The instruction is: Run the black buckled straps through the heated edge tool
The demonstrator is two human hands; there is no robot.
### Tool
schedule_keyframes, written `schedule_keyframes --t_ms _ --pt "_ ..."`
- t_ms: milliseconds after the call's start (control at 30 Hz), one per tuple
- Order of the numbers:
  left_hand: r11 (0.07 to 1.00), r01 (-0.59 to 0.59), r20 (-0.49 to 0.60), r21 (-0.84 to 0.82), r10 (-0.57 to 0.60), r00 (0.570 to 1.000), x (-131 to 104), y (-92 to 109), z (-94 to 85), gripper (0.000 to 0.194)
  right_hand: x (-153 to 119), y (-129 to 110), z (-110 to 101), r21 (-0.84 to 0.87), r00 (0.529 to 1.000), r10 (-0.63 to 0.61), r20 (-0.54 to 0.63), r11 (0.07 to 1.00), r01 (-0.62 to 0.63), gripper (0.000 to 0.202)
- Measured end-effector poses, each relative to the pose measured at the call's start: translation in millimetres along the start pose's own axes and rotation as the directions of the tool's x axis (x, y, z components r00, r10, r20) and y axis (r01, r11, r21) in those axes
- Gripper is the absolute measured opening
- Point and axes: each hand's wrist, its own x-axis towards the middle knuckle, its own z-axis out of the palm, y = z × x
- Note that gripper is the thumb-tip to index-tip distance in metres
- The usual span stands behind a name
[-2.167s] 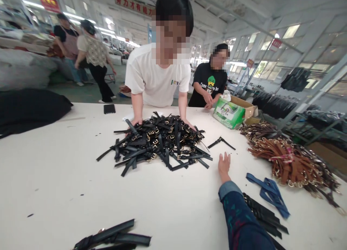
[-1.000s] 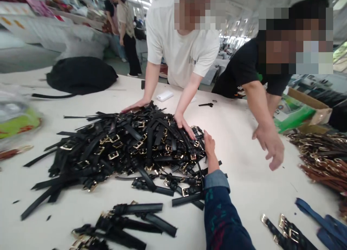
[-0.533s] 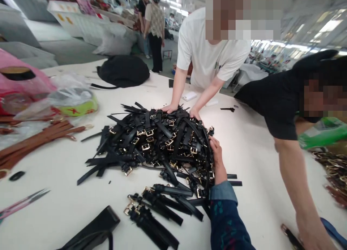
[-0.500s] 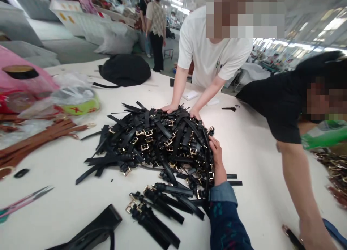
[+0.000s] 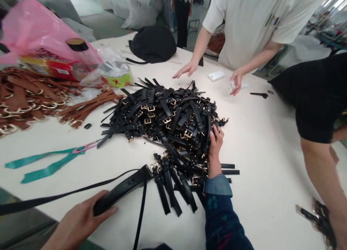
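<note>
A heap of black buckled straps [image 5: 162, 116] with gold-coloured buckles lies on the white table. My right hand [image 5: 216, 143] is against the heap's right side, fingers apart and slightly bent, touching the straps. At the lower left, my left hand [image 5: 84, 214] is closed around a long black hand-held tool [image 5: 123, 188] with thin black bands running from its front end. I cannot tell the tool's exact kind. Just beyond its tip, a few buckled straps [image 5: 176, 186] fan out at the heap's near side.
Scissors with green-wrapped handles [image 5: 54, 166] lie left. Behind them are brown straps [image 5: 18, 94], a pink bag [image 5: 48, 29] and a black bag [image 5: 153, 43]. A co-worker's hands [image 5: 187, 69] hover beyond the heap. Another person's arm [image 5: 320, 170] reaches in at right, beside more buckled pieces [image 5: 320, 221].
My left hand has come into view, holding the black tool, whose tip now meets the near straps. The co-worker opposite has lifted both hands off the heap. The view has tilted down.
</note>
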Motion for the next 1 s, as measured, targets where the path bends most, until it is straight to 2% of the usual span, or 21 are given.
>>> schedule_keyframes --t_ms 100,267,367,467,600,667,767,867,933,1000 --pt "1.0 -0.007 0.039 0.013 0.006 0.999 -8.3 12.0 -10.1 0.06 -13.3 -10.3 15.3 -0.028 0.999 -0.024 0.023 0.999 0.025 0.055" --pt "0.999 -0.039 0.018 0.026 0.038 0.999 -22.1 27.9 -17.5 0.063 -15.5 -19.2 27.9 -0.047 0.996 -0.045 0.081 0.998 0.048 0.054" --pt "0.998 -0.063 0.011 0.005 0.062 0.998 -30.4 34.6 -18.4 0.065 -11.0 -19.5 19.6 -0.084 0.985 -0.02 0.172 0.996 0.035 0.057" --pt "0.997 -0.083 0.009 0.006 0.082 0.997 -37.9 36.4 -18.5 0.064 -11.6 -18.8 -1.5 -0.107 0.96 -0.018 0.28 0.993 0.049 0.057" --pt "0.994 -0.103 -0.017 0.029 0.104 0.994 -43.9 30.4 -16.5 0.067 -33.3 -22.5 -24.7 -0.153 0.952 -0.003 0.306 0.987 0.052 0.055" --pt "0.992 -0.128 -0.004 0.013 0.128 0.992 -45.7 28.2 -15.4 0.065 -51.4 -27.9 -21.7 -0.187 0.953 0.021 0.302 0.982 0.038 0.056" --pt "0.991 -0.137 0.008 0.011 0.136 0.991 -48.1 29.8 -15.1 0.065 -74.7 -38.8 -1.4 -0.24 0.959 0.064 0.275 0.971 0.004 0.058" --pt "0.987 -0.156 -0.007 0.033 0.156 0.988 -50.2 33.7 -16.5 0.064 -81.9 -48.8 10.3 -0.282 0.959 0.097 0.267 0.959 -0.018 0.059" --pt "0.981 -0.189 0.0 0.034 0.189 0.982 -51.7 34.4 -18.4 0.058 -79.1 -52.7 -1.1 -0.298 0.945 0.099 0.311 0.955 -0.002 0.06" --pt "0.978 -0.208 0.002 0.035 0.208 0.978 -53.4 32.8 -20.5 0.053 -76.7 -53.6 -28.2 -0.312 0.927 0.09 0.363 0.95 0.03 0.062"
